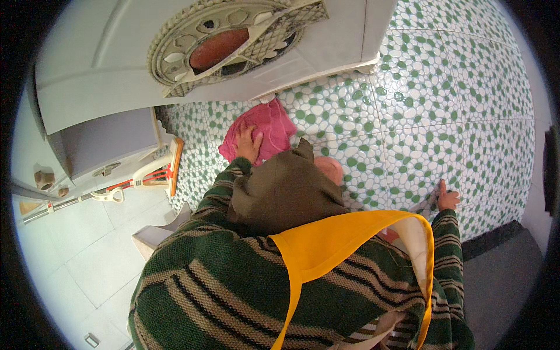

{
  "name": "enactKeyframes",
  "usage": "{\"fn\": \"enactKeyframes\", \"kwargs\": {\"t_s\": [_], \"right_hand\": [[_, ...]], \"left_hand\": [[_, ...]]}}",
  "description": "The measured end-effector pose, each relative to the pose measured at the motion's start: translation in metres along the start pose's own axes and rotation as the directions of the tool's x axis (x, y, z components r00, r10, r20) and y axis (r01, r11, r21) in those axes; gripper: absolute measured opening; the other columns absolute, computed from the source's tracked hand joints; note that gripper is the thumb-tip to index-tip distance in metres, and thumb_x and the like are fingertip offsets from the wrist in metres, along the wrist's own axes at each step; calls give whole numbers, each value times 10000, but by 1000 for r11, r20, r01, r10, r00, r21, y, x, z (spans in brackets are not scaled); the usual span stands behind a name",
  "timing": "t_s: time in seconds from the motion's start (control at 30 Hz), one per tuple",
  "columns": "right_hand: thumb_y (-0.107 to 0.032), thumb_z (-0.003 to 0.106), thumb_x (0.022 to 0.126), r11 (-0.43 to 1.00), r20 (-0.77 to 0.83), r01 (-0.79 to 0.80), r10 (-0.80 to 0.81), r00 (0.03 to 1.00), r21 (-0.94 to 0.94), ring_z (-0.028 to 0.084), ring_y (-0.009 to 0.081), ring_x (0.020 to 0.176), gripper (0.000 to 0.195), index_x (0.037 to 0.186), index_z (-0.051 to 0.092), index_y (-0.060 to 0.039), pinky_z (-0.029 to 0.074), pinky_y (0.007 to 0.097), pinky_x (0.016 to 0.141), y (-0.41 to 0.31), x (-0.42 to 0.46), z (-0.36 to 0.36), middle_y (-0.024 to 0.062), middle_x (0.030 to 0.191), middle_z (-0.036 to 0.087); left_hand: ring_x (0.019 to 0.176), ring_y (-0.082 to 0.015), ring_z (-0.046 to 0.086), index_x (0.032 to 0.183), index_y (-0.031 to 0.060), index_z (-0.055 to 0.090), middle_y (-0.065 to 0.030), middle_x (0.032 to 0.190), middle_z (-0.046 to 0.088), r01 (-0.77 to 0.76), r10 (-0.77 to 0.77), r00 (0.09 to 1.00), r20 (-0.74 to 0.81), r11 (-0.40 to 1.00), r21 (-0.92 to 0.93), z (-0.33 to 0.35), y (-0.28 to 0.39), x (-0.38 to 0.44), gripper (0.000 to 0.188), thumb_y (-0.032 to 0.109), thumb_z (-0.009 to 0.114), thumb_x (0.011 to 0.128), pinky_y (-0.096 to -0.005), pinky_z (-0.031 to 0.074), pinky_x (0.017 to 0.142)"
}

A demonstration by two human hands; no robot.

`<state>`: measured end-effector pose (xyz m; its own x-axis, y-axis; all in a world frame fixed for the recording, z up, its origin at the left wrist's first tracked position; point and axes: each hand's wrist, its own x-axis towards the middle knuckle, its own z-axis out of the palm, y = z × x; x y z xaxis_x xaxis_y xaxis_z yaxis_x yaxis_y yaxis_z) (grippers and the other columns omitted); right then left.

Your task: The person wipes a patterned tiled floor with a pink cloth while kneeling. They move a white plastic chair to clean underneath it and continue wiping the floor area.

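Note:
My left hand [248, 142] lies on a crumpled pink cloth [276, 124], its palm down and its fingers spread across the fabric. Beneath the cloth is a floor of green and white pebble-patterned tiles [415, 144], close to the base of a white cabinet [337, 39]. Out to the right, my right hand [448, 199] is over the tiles with nothing in it, one digit pointing away from the others. Whether it touches the floor I cannot tell. Between my hands are my knee in dark brown cloth [284, 188] and part of a pink shoe [329, 169].
An ornate oval relief [175, 41] decorates the cabinet front. At the left, a sponge mop [153, 173] with an orange edge and red rods leans beside a grey-fronted unit [109, 138]. A dark grey block [498, 267] stands at lower right. A yellow apron [341, 245] hangs from my neck.

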<state>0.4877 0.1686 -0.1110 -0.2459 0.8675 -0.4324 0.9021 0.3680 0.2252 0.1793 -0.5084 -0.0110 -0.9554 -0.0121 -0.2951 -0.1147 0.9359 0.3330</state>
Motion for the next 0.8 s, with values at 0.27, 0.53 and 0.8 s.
{"fn": "enactKeyframes", "kwargs": {"t_s": [0.27,0.53,0.8], "right_hand": [[-868,410,706,997,98,-37,31,995,63,323,533,1244,1221,1396,211,120,270,556,1044,-24,-18,-23,385,1350,298],[-872,440,684,998,89,-65,64,994,11,190,560,1337,1288,1428,121,130,205,562,1095,-44,-48,-48,420,1442,134],[-823,541,679,988,45,-132,129,991,84,224,558,1323,1251,1426,167,109,271,561,1075,-51,-64,-55,385,1454,163]], "left_hand": [[1412,-411,137,1465,119,260,-133,1561,154,304,-265,940,-216,936,176,27,-25,73,863,683,448,839,-706,183,1027],[1379,-498,153,1303,47,491,-171,1557,140,-295,322,945,-46,907,300,55,77,-25,772,625,562,796,-666,176,1057],[1409,-459,106,1243,74,533,-156,1553,168,-827,676,508,534,556,83,67,202,-13,647,532,625,796,-689,76,1063]]}}
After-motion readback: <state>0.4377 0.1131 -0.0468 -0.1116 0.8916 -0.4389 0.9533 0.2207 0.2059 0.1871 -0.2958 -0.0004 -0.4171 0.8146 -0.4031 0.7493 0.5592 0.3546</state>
